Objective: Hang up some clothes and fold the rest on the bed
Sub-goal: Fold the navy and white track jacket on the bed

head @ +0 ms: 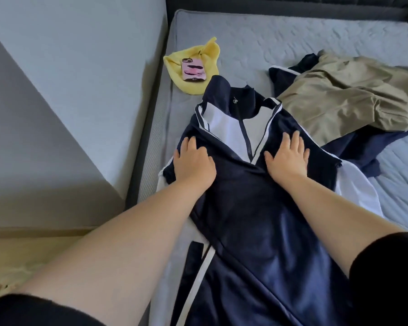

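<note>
While both arms reach forward, left hand (193,161) and right hand (286,156) press flat, fingers extended and gripping nothing, on navy jacket (245,220) spread on bed (245,43). Beyond right hand: khaki garment (344,97). Beyond left hand: phone (193,69) on yellow cloth (198,85).

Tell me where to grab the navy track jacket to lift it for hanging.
Pinch both shoulder seams beside the collar, coming from above, one on each side. The navy track jacket lies flat on the bed, collar farthest from you, zip partly open, so the shoulders should lift it evenly.
</note>
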The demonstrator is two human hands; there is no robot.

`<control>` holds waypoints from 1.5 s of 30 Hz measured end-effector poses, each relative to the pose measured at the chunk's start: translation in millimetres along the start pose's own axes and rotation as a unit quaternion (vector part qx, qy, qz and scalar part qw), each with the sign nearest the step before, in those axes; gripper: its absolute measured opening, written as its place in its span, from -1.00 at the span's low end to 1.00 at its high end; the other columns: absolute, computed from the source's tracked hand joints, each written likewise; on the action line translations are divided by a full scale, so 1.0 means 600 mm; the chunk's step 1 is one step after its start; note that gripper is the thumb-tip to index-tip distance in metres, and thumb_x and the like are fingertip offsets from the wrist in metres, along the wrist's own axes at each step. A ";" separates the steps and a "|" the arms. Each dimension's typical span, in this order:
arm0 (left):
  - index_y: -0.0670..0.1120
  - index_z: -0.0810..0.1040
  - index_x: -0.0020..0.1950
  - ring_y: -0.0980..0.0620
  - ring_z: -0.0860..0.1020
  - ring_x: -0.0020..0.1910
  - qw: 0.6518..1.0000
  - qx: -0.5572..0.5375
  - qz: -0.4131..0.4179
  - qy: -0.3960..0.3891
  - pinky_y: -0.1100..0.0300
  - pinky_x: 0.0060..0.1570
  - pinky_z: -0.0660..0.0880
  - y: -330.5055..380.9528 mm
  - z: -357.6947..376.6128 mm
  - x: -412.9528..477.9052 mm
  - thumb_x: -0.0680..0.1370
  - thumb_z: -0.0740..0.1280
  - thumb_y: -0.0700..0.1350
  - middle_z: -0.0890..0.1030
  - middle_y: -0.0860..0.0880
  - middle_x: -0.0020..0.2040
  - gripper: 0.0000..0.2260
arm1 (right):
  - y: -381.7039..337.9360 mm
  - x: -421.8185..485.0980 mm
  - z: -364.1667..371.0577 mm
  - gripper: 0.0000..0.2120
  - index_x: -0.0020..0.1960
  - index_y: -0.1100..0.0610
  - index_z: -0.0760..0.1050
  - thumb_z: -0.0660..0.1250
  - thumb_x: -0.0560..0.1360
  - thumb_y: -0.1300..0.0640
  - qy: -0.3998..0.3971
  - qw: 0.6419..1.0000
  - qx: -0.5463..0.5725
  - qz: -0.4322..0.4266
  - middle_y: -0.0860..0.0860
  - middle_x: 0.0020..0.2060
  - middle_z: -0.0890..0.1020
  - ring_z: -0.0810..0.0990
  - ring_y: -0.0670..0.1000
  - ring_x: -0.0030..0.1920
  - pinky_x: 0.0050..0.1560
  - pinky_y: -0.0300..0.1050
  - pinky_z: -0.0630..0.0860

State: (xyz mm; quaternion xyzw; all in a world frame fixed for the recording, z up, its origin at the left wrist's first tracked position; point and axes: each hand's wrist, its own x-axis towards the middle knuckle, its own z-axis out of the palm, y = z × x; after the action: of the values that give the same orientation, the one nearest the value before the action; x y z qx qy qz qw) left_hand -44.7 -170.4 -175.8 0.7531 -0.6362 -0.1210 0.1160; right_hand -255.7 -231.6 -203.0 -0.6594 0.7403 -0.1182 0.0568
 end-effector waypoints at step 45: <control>-0.13 0.41 0.40 -0.16 0.18 0.48 0.957 0.035 0.285 0.049 -0.14 0.40 0.15 0.010 -0.035 -0.029 0.58 0.07 -0.06 0.29 -0.12 0.48 -0.59 | 0.031 -0.042 -0.095 -0.77 0.03 0.12 0.56 0.18 0.47 0.11 0.144 0.966 0.193 -0.092 0.19 0.05 0.51 0.43 0.17 0.13 0.15 0.01 0.37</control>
State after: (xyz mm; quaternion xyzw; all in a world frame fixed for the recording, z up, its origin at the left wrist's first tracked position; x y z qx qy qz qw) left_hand -46.4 -153.6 -153.6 0.5489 -0.8220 -0.0237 0.1503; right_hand -284.0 -199.0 -154.6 -0.6772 0.6403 -0.3567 0.0646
